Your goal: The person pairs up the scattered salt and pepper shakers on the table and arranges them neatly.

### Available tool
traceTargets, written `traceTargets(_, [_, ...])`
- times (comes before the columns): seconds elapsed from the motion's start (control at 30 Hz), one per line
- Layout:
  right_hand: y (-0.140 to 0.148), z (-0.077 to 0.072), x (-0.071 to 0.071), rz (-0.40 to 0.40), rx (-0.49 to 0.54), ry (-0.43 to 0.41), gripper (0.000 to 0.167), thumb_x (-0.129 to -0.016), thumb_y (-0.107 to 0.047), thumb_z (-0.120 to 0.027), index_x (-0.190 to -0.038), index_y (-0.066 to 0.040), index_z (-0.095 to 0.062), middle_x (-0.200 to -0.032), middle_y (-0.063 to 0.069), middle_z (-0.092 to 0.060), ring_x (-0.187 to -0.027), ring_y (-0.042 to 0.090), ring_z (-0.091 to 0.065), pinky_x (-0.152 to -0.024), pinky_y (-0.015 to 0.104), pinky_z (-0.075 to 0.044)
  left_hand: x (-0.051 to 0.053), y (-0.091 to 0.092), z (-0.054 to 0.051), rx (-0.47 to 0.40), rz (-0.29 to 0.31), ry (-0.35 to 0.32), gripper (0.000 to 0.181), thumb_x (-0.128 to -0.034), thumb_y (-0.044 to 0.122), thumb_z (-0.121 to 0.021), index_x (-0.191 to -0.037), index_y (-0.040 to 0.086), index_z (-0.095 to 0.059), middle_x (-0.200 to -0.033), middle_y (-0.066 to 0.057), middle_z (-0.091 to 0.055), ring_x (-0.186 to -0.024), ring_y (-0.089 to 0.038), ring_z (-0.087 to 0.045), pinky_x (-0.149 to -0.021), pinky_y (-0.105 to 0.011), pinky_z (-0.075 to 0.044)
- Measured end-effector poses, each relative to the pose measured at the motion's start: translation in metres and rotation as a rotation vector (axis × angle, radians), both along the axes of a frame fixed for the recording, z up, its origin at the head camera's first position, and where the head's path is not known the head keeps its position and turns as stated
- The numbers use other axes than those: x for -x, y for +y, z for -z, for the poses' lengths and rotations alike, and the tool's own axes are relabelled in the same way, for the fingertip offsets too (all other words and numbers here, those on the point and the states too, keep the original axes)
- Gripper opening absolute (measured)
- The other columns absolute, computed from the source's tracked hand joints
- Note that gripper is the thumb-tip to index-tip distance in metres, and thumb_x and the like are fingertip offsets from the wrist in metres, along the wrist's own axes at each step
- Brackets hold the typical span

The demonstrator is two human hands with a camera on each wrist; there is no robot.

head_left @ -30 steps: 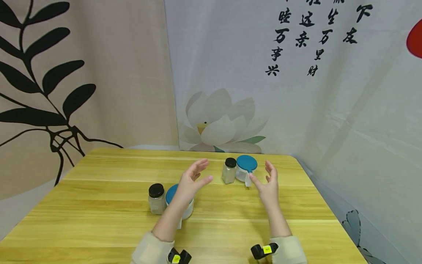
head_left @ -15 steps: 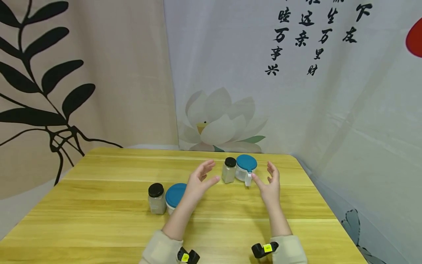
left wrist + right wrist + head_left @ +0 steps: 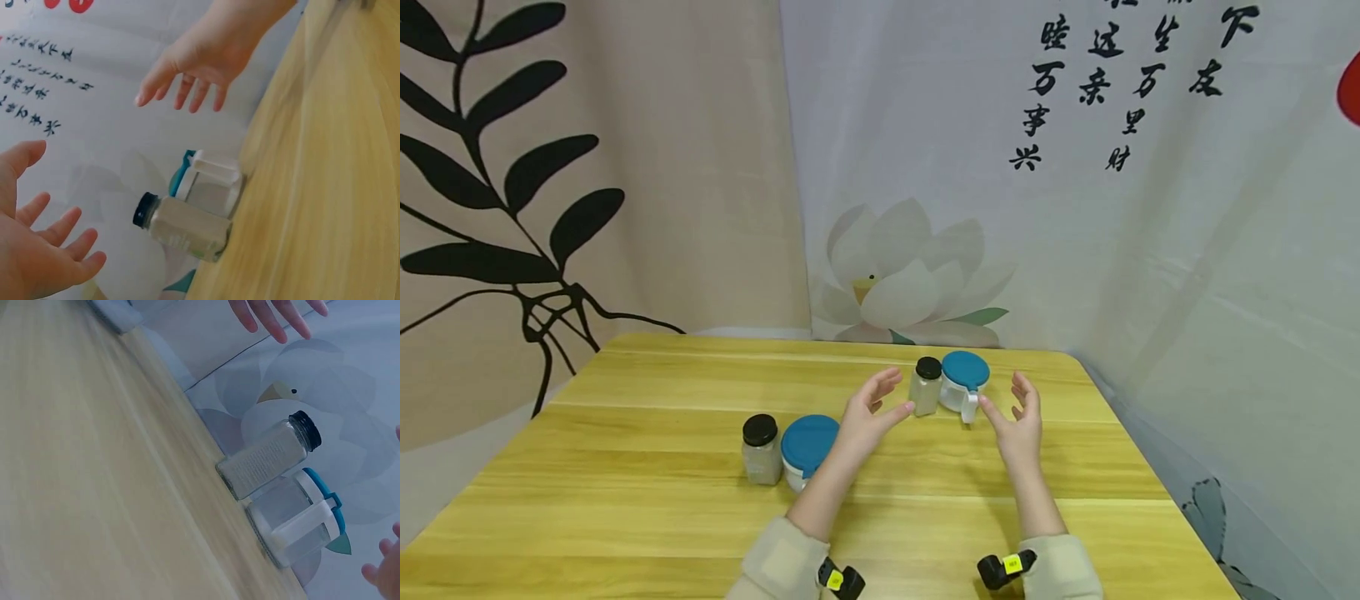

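At the back of the table stand a small clear jar with a black lid (image 3: 927, 387) and, right beside it, a clear container with a blue lid and white handle (image 3: 964, 385). My left hand (image 3: 867, 423) hovers left of that pair, fingers spread and holding nothing. To the pair's right is my right hand (image 3: 1019, 427), likewise loose-fingered and empty, its thumb near the white handle. In the left wrist view both hands stay apart from the black-lidded jar (image 3: 186, 227) and the handled container (image 3: 209, 182).
Nearer the front left stand another black-lidded jar (image 3: 762, 450) and a second blue-lidded container (image 3: 808, 446), partly hidden by my left forearm. All stand on a wooden table (image 3: 662, 500). A printed cloth (image 3: 910, 167) hangs behind the table's far edge.
My left hand has moved to the right, closer to the back jar, uncovering more of the front blue-lidded container. My right hand has barely moved.
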State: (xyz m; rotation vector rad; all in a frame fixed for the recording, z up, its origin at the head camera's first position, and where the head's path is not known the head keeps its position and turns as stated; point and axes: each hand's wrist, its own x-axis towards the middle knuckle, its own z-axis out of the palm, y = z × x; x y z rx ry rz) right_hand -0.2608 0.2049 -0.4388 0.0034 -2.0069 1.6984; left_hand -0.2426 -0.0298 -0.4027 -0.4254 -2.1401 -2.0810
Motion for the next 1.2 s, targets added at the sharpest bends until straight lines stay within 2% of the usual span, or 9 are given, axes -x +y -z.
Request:
traceTargets(0.2, [0.0, 0.001, 0.007, -0.008, -0.008, 0.019, 0.066, -0.087, -0.013, -0.072, -0.141, 0.0, -0.036, -0.143, 0.015, -0.039, -0.133, 0.032, -0.032, -0.107, 0.052, -0.023, 0.005, 0.005, 0.005, -0.001, -0.009, 0.002, 0.056, -0.0863, 0.012, -0.073, -0.137, 0.005, -0.05, -0.135, -0.016, -0.052, -0.128, -0.035, -0.041, -0.104, -0.056, -0.027])
traceTargets(0.4, [0.0, 0.0, 0.014, -0.011, -0.015, -0.019, 0.068, -0.087, -0.016, -0.072, -0.142, -0.001, -0.035, -0.143, 0.015, -0.038, -0.134, 0.032, -0.031, -0.107, 0.05, -0.023, 0.01, 0.012, 0.009, 0.039, -0.026, -0.004, 0.055, -0.0866, 0.016, -0.073, -0.136, 0.007, -0.05, -0.134, -0.015, -0.052, -0.127, -0.032, -0.043, -0.103, -0.053, -0.03])
traceTargets(0.53, [0.003, 0.0, 0.018, -0.022, -0.014, -0.039, 0.071, -0.087, -0.02, -0.073, -0.143, -0.002, -0.034, -0.144, 0.013, -0.037, -0.134, 0.03, -0.03, -0.107, 0.05, -0.023, 0.014, 0.016, 0.011, 0.043, -0.058, -0.01, 0.057, -0.0864, 0.015, -0.073, -0.137, 0.009, -0.049, -0.135, -0.015, -0.051, -0.127, -0.033, -0.042, -0.103, -0.053, -0.03])
traceTargets(0.7, [0.002, -0.014, 0.015, -0.044, -0.012, -0.085, 0.071, -0.087, -0.014, -0.072, -0.144, 0.001, -0.031, -0.146, 0.017, -0.034, -0.135, 0.034, -0.028, -0.107, 0.053, -0.022, 0.019, 0.02, 0.015, 0.028, -0.087, -0.015, 0.058, -0.0867, 0.011, -0.072, -0.139, 0.008, -0.047, -0.135, -0.015, -0.051, -0.127, -0.036, -0.041, -0.102, -0.056, -0.028])
traceTargets(0.73, [0.002, -0.014, 0.015, -0.048, -0.017, -0.084, 0.072, -0.087, -0.015, -0.072, -0.144, 0.002, -0.031, -0.146, 0.017, -0.033, -0.135, 0.034, -0.028, -0.107, 0.053, -0.022, 0.018, 0.021, 0.012, 0.025, -0.086, -0.018, 0.058, -0.0869, 0.01, -0.071, -0.139, 0.006, -0.046, -0.135, -0.018, -0.05, -0.127, -0.038, -0.04, -0.102, -0.057, -0.028])
traceTargets(0.77, [0.003, -0.012, 0.017, -0.052, -0.027, -0.086, 0.073, -0.088, -0.016, -0.072, -0.144, 0.002, -0.03, -0.147, 0.018, -0.032, -0.136, 0.035, -0.027, -0.107, 0.053, -0.022, 0.015, 0.021, 0.008, 0.02, -0.085, -0.019, 0.057, -0.087, 0.008, -0.071, -0.139, 0.004, -0.046, -0.135, -0.019, -0.049, -0.127, -0.04, -0.04, -0.102, -0.058, -0.027])
traceTargets(0.93, [0.009, 0.005, 0.033, -0.06, -0.056, -0.064, 0.075, -0.088, -0.022, -0.072, -0.145, -0.002, -0.029, -0.147, 0.013, -0.032, -0.136, 0.033, -0.028, -0.107, 0.052, -0.023, 0.022, 0.024, 0.014, 0.027, -0.093, -0.026, 0.058, -0.087, 0.01, -0.071, -0.139, 0.004, -0.045, -0.136, -0.021, -0.048, -0.127, -0.04, -0.039, -0.103, -0.058, -0.026])
traceTargets(1.0, [0.009, 0.007, 0.035, -0.058, -0.056, -0.072, 0.075, -0.087, -0.021, -0.073, -0.145, -0.003, -0.029, -0.147, 0.011, -0.033, -0.135, 0.032, -0.028, -0.106, 0.052, -0.024, 0.03, 0.026, 0.023, 0.03, -0.1, -0.034, 0.06, -0.0867, 0.015, -0.073, -0.139, 0.007, -0.045, -0.136, -0.018, -0.048, -0.128, -0.038, -0.039, -0.103, -0.057, -0.028])
traceTargets(1.2, [0.009, 0.009, 0.041, -0.077, -0.054, -0.08, 0.077, -0.086, -0.022, -0.075, -0.145, -0.004, -0.029, -0.148, 0.013, -0.031, -0.135, 0.033, -0.027, -0.106, 0.052, -0.023, 0.035, 0.034, 0.022, 0.013, -0.113, -0.066, 0.061, -0.0861, 0.015, -0.073, -0.139, 0.007, -0.045, -0.137, -0.018, -0.047, -0.128, -0.037, -0.038, -0.101, -0.054, -0.034])
